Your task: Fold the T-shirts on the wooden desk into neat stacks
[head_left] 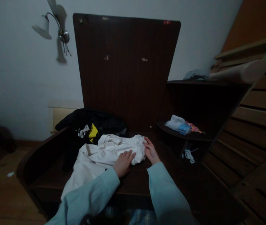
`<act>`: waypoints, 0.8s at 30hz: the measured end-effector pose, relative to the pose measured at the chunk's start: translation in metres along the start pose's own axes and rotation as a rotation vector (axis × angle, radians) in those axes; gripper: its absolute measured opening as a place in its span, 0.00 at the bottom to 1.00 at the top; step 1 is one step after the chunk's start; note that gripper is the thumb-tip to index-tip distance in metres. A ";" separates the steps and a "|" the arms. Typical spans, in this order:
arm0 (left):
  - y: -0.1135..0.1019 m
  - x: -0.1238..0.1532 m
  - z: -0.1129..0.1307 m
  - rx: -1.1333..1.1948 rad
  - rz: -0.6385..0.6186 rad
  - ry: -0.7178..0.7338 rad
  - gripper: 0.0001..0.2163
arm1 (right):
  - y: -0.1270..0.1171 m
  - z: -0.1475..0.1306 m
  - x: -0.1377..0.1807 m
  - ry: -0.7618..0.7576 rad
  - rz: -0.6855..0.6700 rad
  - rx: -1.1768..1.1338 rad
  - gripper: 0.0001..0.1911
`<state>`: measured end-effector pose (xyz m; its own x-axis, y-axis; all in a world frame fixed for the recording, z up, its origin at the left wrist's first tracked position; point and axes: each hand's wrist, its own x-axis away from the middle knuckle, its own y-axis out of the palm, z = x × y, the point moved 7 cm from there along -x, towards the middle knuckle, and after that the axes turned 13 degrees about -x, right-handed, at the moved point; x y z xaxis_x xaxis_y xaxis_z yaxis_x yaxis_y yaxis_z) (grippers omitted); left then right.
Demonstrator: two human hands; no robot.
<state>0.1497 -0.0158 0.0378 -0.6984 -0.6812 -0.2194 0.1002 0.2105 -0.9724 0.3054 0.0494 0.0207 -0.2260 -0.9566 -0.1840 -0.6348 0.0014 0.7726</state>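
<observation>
A white cloth garment (pixel 114 149), rumpled and partly folded, lies across the dark wooden seat; its left part hangs toward the front edge. My left hand (pixel 124 163) rests on top of it with the fingers stretched out over the cloth. At the garment's right end, my right hand (pixel 151 152) has its fingertips closed on the edge of the fabric. Behind and to the left is a heap of black clothing (pixel 73 140) with a yellow and white print, close against the white garment.
A tall dark panel (pixel 125 68) stands behind the seat. On the right, a corner shelf (pixel 203 139) holds a clear plastic packet (pixel 178 125) and a colourful item. The curved armrest (pixel 33 153) bounds the left side. Wooden slats (pixel 254 125) lean at far right.
</observation>
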 end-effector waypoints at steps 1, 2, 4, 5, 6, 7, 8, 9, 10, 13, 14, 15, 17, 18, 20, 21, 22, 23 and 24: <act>0.005 -0.006 -0.005 0.088 0.017 -0.042 0.22 | 0.001 -0.005 0.000 -0.021 -0.011 -0.006 0.15; 0.007 -0.011 -0.010 0.168 0.034 -0.070 0.18 | 0.001 -0.009 0.000 -0.046 -0.016 -0.002 0.15; 0.005 -0.016 -0.025 0.384 0.084 -0.133 0.12 | -0.002 -0.017 0.000 -0.094 -0.005 0.058 0.16; 0.001 -0.017 -0.034 0.495 0.115 -0.170 0.11 | -0.005 -0.018 -0.001 -0.113 0.011 0.120 0.17; -0.002 -0.016 -0.043 0.592 0.145 -0.207 0.11 | -0.008 -0.019 -0.002 -0.130 0.030 0.204 0.17; -0.004 -0.014 -0.054 0.676 0.177 -0.249 0.11 | -0.011 -0.018 -0.003 -0.147 0.044 0.320 0.16; -0.006 -0.010 -0.065 0.752 0.217 -0.304 0.12 | -0.013 -0.015 -0.004 -0.162 0.051 0.447 0.14; -0.007 -0.006 -0.077 0.802 0.257 -0.362 0.14 | -0.014 -0.011 -0.005 -0.177 0.051 0.561 0.13; -0.007 0.000 -0.089 0.816 0.290 -0.416 0.15 | -0.014 -0.007 -0.006 -0.199 0.046 0.663 0.12; -0.007 0.028 -0.124 0.847 0.471 -0.676 0.16 | -0.011 0.004 -0.005 -0.294 0.027 0.921 0.17; -0.011 0.041 -0.131 0.811 0.570 -0.753 0.15 | -0.011 0.006 -0.004 -0.318 0.037 1.003 0.21; -0.018 0.053 -0.134 0.746 0.680 -0.803 0.15 | -0.011 0.008 -0.002 -0.334 0.055 1.095 0.24; -0.037 0.071 -0.124 0.574 0.849 -0.769 0.12 | -0.014 0.011 -0.001 -0.323 0.110 1.239 0.25; -0.046 0.072 -0.111 0.494 0.853 -0.671 0.10 | -0.015 0.011 0.000 -0.306 0.129 1.283 0.24; -0.053 0.063 -0.080 0.385 0.715 -0.447 0.07 | -0.015 0.013 0.001 -0.281 0.106 1.324 0.17; -0.052 0.057 -0.067 0.340 0.622 -0.370 0.06 | -0.013 0.015 0.001 -0.272 0.068 1.316 0.13; -0.049 0.052 -0.059 0.294 0.548 -0.334 0.07 | -0.010 0.017 0.002 -0.261 0.027 1.286 0.09; -0.046 0.049 -0.055 0.247 0.503 -0.333 0.09 | -0.008 0.019 0.002 -0.243 -0.007 1.231 0.07; -0.042 0.046 -0.056 0.203 0.483 -0.362 0.12 | -0.007 0.022 0.002 -0.213 -0.020 1.144 0.06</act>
<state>0.0735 -0.0168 0.0729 -0.2604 -0.7441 -0.6152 0.5012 0.4404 -0.7449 0.2933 0.0541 0.0020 -0.2588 -0.8911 -0.3728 -0.9114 0.3531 -0.2113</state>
